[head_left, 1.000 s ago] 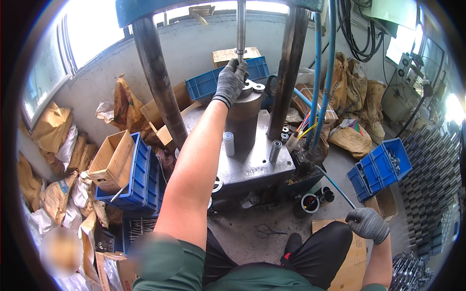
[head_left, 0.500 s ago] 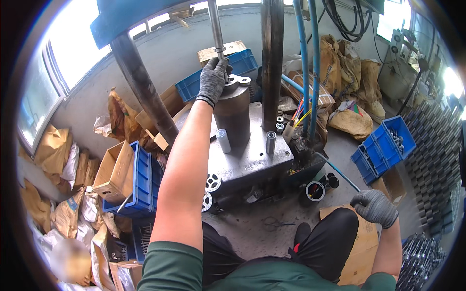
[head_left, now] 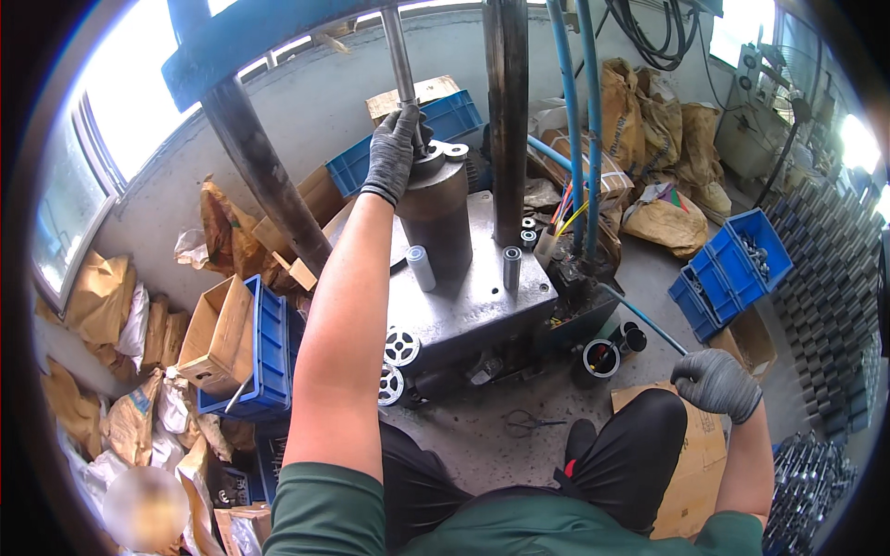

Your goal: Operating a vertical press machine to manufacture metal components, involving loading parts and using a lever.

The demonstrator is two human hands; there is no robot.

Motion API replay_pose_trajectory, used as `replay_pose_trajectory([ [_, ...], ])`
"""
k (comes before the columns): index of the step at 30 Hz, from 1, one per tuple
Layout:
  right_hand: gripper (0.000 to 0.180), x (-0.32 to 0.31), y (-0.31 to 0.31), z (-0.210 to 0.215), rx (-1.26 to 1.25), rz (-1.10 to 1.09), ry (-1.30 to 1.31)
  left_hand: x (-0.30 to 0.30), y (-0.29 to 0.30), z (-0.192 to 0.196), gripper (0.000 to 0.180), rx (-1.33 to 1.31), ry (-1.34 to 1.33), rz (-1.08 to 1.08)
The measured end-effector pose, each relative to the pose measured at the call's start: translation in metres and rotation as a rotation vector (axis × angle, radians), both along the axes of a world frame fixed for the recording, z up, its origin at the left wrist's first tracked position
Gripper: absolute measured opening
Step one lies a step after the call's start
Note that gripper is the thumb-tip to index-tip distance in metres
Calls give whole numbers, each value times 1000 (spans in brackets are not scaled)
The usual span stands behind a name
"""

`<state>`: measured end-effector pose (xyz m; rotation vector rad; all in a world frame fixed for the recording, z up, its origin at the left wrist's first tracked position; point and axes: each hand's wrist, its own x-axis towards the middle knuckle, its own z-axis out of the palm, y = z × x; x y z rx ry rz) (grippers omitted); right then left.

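Observation:
In a grey glove, my left hand [head_left: 393,157] is closed round the lower end of an upright metal rod [head_left: 400,60], just above a thick steel cylinder [head_left: 436,213]. Small metal rings [head_left: 455,151] lie on the cylinder's top. The fingertips are partly hidden behind the rod. My right hand [head_left: 717,385], gloved too, grips the end of a long blue lever [head_left: 649,322] at the right. On the steel block [head_left: 464,310] below the cylinder stand a light grey sleeve [head_left: 420,268] and a darker sleeve [head_left: 512,268].
Dark press columns [head_left: 506,120] rise on either side of the cylinder. A blue crate [head_left: 269,347] with a wooden box stands left; blue bins [head_left: 742,264] of metal parts sit right. Scissors [head_left: 533,423] lie on the floor near a black pot [head_left: 601,358]. Paper sacks [head_left: 619,120] line the wall.
The rod has come down slightly toward the cylinder, with my left hand still round it. My right hand stays on the lever. The whole view has shifted a little.

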<state>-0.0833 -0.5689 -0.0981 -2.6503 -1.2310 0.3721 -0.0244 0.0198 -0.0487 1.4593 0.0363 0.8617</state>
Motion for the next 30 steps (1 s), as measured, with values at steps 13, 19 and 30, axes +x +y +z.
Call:
replay_pose_trajectory([
  [13,28,6,-8,1,213,-28,153,7,5,-3,56,-42,-15,1],
  [19,29,7,-7,6,60,-5,139,10,9,-5,54,-72,-8,-6],
  [30,29,6,-6,6,241,-144,247,9,10,-6,50,-90,-20,-21],
])
